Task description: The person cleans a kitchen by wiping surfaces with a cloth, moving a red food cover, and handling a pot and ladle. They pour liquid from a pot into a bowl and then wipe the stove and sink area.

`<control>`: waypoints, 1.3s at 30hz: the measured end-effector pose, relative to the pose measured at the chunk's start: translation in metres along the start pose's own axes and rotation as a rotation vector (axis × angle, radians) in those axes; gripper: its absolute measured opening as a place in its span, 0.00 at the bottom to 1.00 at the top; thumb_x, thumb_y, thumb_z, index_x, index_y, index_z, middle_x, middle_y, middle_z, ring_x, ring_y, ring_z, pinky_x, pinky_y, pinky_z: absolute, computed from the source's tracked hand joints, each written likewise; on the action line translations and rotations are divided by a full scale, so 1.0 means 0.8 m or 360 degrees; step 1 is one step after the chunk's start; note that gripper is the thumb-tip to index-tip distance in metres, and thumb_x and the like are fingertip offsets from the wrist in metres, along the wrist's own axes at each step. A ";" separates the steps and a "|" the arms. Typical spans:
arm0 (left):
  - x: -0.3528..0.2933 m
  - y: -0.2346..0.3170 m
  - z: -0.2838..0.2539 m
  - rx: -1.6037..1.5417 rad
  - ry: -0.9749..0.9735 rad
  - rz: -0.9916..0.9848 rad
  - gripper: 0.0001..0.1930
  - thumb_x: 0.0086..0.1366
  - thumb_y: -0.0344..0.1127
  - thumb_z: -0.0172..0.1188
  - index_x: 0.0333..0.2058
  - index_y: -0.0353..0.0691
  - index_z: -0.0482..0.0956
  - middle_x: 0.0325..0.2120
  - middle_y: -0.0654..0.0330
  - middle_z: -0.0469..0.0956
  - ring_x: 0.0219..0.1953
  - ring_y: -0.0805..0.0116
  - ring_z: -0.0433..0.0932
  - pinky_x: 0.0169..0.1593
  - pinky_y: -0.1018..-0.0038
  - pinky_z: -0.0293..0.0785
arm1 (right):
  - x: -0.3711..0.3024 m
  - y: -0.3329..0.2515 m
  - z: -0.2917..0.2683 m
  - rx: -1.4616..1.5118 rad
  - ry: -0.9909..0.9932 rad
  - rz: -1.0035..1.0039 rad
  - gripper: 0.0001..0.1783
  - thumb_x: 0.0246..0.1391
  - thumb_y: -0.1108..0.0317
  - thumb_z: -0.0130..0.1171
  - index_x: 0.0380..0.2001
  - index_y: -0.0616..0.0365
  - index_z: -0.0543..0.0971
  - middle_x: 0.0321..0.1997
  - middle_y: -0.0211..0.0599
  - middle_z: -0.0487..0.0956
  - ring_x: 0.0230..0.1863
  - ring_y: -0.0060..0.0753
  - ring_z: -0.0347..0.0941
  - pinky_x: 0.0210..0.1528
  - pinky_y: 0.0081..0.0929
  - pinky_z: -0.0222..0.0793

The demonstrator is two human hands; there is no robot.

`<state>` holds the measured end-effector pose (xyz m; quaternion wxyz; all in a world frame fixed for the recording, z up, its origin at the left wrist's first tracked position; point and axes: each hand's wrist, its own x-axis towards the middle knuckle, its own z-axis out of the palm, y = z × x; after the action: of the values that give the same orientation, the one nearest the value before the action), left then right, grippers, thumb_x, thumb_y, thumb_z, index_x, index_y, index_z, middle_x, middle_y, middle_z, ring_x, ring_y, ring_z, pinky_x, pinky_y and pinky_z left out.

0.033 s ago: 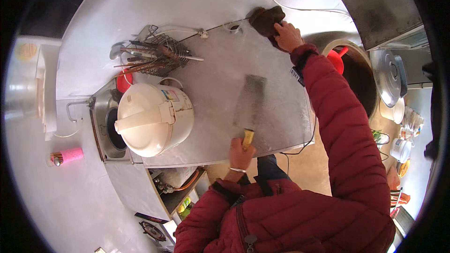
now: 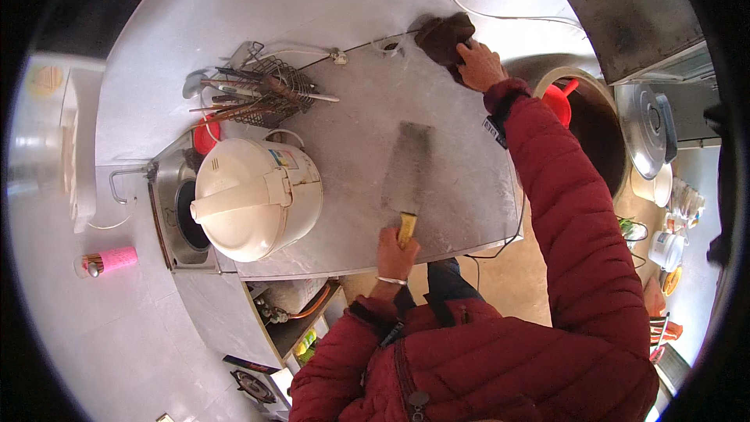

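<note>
1. The left grip is closed around the yellow handle of a cleaver. The right grip reaches far forward, its fingers curled down over a dark brown cloth and pressing it flat.
2. The table under both grips is dull grey metal, smooth and scuffed, with a pale sheen.
3. Left of the left grip stands a cream rice cooker, rounded, hard plastic, lid down.
4. Beyond it, well left of the right grip, a wire basket holds a jumble of utensils.
5. The cleaver lies flat on the table, its broad rectangular steel blade pointing away from the left grip.
6. The cloth is soft and bunched, at the table's far edge, under the right grip.
</note>
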<state>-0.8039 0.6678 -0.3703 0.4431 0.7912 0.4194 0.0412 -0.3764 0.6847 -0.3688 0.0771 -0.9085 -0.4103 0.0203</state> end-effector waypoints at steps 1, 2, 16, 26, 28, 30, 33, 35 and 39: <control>0.012 -0.010 -0.011 -0.0010 0.0014 0.0016 0.17 0.52 0.40 0.59 0.35 0.32 0.70 0.30 0.43 0.69 0.33 0.43 0.69 0.37 0.54 0.67 | -0.012 -0.002 0.001 0.0031 0.0003 -0.0026 0.21 0.46 0.63 0.57 0.46 0.53 0.71 0.45 0.47 0.71 0.48 0.51 0.69 0.46 0.50 0.66; 0.022 -0.020 -0.016 0.0076 0.0127 0.0218 0.16 0.53 0.39 0.58 0.35 0.32 0.70 0.31 0.43 0.69 0.33 0.43 0.69 0.38 0.54 0.66 | -0.024 -0.006 0.001 0.0051 0.0035 -0.0081 0.21 0.46 0.63 0.57 0.45 0.52 0.71 0.44 0.46 0.72 0.48 0.51 0.70 0.45 0.50 0.66; 0.022 -0.099 -0.055 0.0333 0.0697 0.0820 0.22 0.49 0.32 0.61 0.46 0.36 0.74 0.42 0.45 0.70 0.46 0.45 0.68 0.51 0.54 0.63 | -0.408 -0.153 0.010 0.0106 -0.0240 -0.0567 0.21 0.38 0.68 0.58 0.42 0.49 0.72 0.40 0.39 0.69 0.43 0.45 0.69 0.38 0.45 0.60; -0.194 -0.248 -0.176 0.0161 0.0503 0.0657 0.16 0.52 0.30 0.58 0.42 0.35 0.75 0.43 0.45 0.72 0.48 0.46 0.69 0.54 0.55 0.63 | -0.570 -0.050 -0.023 0.0737 -0.0082 0.0354 0.13 0.46 0.73 0.52 0.37 0.62 0.75 0.37 0.49 0.79 0.43 0.49 0.75 0.45 0.35 0.69; -0.236 -0.302 -0.186 0.0128 0.0422 0.0458 0.13 0.53 0.30 0.58 0.39 0.35 0.76 0.40 0.46 0.74 0.45 0.48 0.72 0.52 0.58 0.65 | -0.544 -0.002 -0.033 0.0654 0.0081 0.0519 0.14 0.47 0.72 0.51 0.39 0.62 0.75 0.38 0.49 0.79 0.43 0.48 0.75 0.47 0.35 0.69; -0.268 -0.345 -0.180 -0.0091 0.0424 0.0072 0.11 0.54 0.31 0.56 0.37 0.35 0.77 0.35 0.47 0.76 0.40 0.50 0.74 0.48 0.60 0.69 | -0.505 0.027 -0.037 0.0595 0.0379 0.0573 0.15 0.48 0.71 0.51 0.41 0.62 0.75 0.38 0.50 0.78 0.43 0.47 0.75 0.47 0.36 0.68; -0.329 -0.385 -0.148 -0.0327 0.0417 -0.0351 0.11 0.55 0.33 0.55 0.35 0.34 0.77 0.30 0.46 0.77 0.34 0.51 0.76 0.41 0.63 0.73 | -0.427 0.002 -0.002 0.0442 0.0528 0.0378 0.17 0.48 0.68 0.52 0.43 0.61 0.73 0.38 0.54 0.78 0.44 0.55 0.74 0.47 0.41 0.69; -0.347 -0.397 -0.124 -0.0290 0.0399 -0.0455 0.12 0.56 0.35 0.55 0.36 0.35 0.78 0.29 0.46 0.77 0.32 0.52 0.78 0.38 0.65 0.74 | -0.391 -0.065 0.038 0.0033 0.0466 0.0041 0.17 0.49 0.67 0.53 0.43 0.60 0.72 0.38 0.56 0.77 0.44 0.59 0.73 0.45 0.44 0.69; -0.362 -0.376 -0.052 -0.0203 0.0401 -0.0573 0.12 0.58 0.37 0.58 0.38 0.37 0.78 0.31 0.49 0.79 0.34 0.60 0.79 0.38 0.69 0.74 | -0.442 -0.215 0.065 0.0198 0.0111 -0.0377 0.22 0.41 0.75 0.57 0.44 0.58 0.69 0.39 0.54 0.73 0.42 0.60 0.72 0.42 0.50 0.70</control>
<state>-1.1974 0.5701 -0.4779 0.4367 0.6626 0.6024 0.0862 -0.7437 0.5381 -0.4021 0.1493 -0.8473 -0.5096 0.0050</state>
